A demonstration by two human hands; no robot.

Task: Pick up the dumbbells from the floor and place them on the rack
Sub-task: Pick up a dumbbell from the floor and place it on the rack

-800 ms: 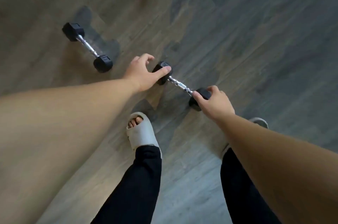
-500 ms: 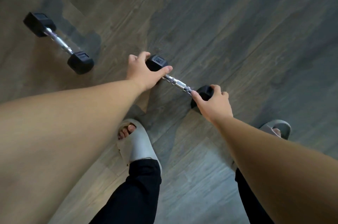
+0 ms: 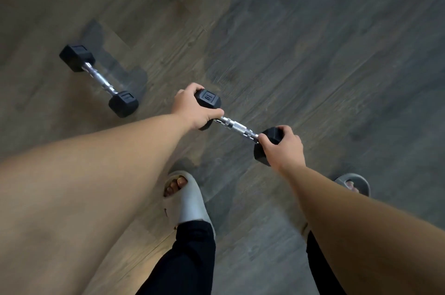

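gripping one dumbbell (image 3: 237, 126) by its black hex ends, my left hand (image 3: 192, 109) and right hand (image 3: 283, 148) clamped; knurled steel bar bare between. second dumbbell (image 3: 98, 77) lies apart on open wood-grain floor (image 3: 313, 42).

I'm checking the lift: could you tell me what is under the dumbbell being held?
Under the held dumbbell, gripped by the left hand and right hand, only wooden floor shows; the hands hide the heads' undersides.

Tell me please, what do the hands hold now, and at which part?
One dumbbell, held by its two black ends: the left hand on one head, the right hand on the other. The metal handle is free.
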